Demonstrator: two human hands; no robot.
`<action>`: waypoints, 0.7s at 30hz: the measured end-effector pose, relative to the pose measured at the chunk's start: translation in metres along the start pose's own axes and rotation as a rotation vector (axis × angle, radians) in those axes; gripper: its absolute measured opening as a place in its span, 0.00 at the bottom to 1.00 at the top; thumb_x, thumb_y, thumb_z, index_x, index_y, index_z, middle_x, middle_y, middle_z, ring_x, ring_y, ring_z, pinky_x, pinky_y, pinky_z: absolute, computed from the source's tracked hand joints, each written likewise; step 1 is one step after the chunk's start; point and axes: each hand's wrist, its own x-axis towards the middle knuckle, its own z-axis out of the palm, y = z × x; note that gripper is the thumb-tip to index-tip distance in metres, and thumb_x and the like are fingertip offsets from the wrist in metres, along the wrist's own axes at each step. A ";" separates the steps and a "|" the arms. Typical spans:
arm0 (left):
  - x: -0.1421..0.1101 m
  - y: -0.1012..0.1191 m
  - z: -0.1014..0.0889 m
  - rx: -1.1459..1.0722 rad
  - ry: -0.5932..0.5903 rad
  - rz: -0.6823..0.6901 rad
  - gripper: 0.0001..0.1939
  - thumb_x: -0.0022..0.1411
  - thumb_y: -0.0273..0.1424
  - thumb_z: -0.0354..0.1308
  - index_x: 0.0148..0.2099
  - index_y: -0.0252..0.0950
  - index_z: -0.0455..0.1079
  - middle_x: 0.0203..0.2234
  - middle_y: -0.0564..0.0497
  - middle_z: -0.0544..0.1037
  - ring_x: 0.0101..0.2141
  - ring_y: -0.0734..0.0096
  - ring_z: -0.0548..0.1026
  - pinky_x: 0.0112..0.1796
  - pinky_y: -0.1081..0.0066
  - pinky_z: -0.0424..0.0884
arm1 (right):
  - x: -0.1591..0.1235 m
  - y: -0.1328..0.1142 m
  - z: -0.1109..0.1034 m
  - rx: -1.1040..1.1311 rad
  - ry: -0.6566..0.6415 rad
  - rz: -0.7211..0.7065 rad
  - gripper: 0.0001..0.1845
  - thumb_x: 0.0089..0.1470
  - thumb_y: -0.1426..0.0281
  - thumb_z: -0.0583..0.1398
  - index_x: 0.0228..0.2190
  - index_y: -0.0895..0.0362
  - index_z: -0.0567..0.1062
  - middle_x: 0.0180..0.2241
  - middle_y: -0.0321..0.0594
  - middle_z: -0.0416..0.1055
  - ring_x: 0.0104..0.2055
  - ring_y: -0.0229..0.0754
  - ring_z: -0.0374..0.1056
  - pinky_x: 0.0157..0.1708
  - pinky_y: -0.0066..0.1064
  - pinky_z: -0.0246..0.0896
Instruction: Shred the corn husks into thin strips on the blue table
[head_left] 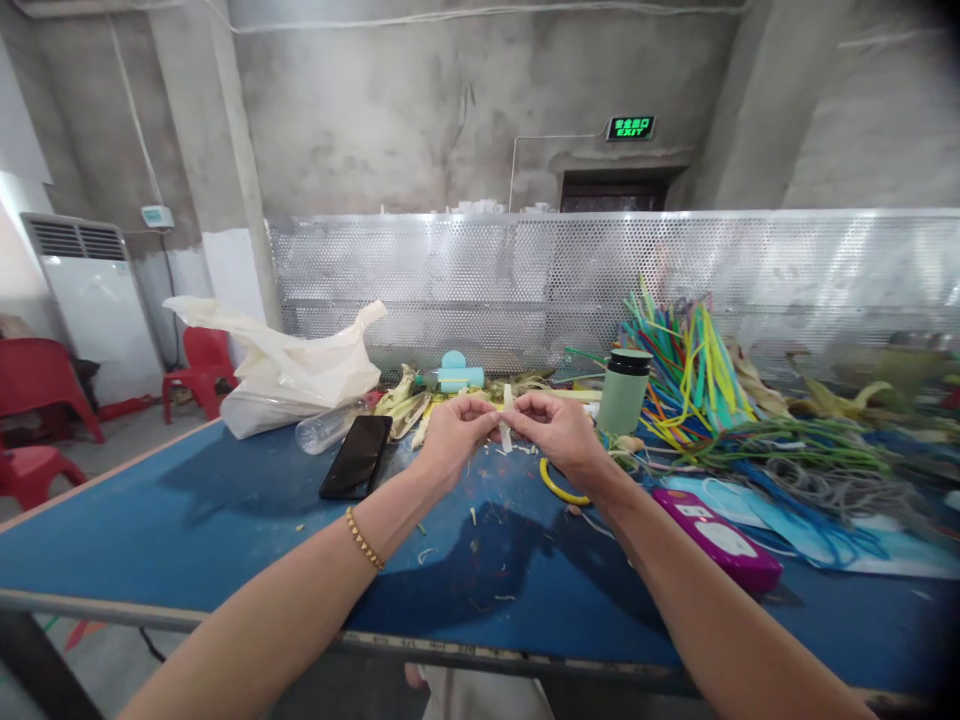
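Observation:
A short, pale husk-like strip (507, 438) stands nearly upright above the middle of the blue table (247, 530). From its left side, my left hand (459, 432) pinches it between thumb and fingertips. The fingers of my right hand (561, 428) close on the same strip from the right, so both sets of fingertips almost meet. Beneath my right wrist lies a yellow ring (556, 484), partly covered. Pale scraps (474, 516) are scattered on the tabletop below. Behind my left hand sit dry corn husks (403, 402).
Left are a black phone (357, 457), clear bottle (330, 428) and white plastic bag (300, 375). Right are a green jar (624, 392), purple device (720, 540), blue masks (806, 515) and colourful strips (701, 370). A perforated metal panel (465, 270) runs behind.

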 end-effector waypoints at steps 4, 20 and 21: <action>0.001 0.002 0.001 -0.015 0.008 0.003 0.08 0.48 0.26 0.66 0.28 0.32 0.69 0.18 0.51 0.74 0.22 0.75 0.70 0.27 0.74 0.62 | -0.002 -0.004 0.000 -0.001 -0.055 0.011 0.18 0.45 0.55 0.65 0.25 0.59 0.75 0.20 0.35 0.69 0.22 0.34 0.62 0.23 0.27 0.55; 0.001 0.004 0.001 -0.070 -0.062 -0.038 0.09 0.49 0.23 0.64 0.24 0.33 0.65 0.19 0.50 0.74 0.23 0.76 0.69 0.28 0.73 0.60 | -0.005 -0.017 -0.001 0.080 -0.053 0.032 0.13 0.44 0.60 0.64 0.22 0.57 0.70 0.18 0.32 0.68 0.21 0.33 0.61 0.24 0.27 0.58; 0.001 0.005 0.001 -0.083 -0.062 -0.044 0.09 0.49 0.22 0.64 0.24 0.33 0.65 0.19 0.49 0.74 0.23 0.75 0.70 0.29 0.73 0.60 | -0.005 -0.017 -0.001 0.095 -0.051 0.033 0.13 0.45 0.60 0.64 0.23 0.56 0.70 0.19 0.32 0.68 0.21 0.33 0.61 0.24 0.27 0.58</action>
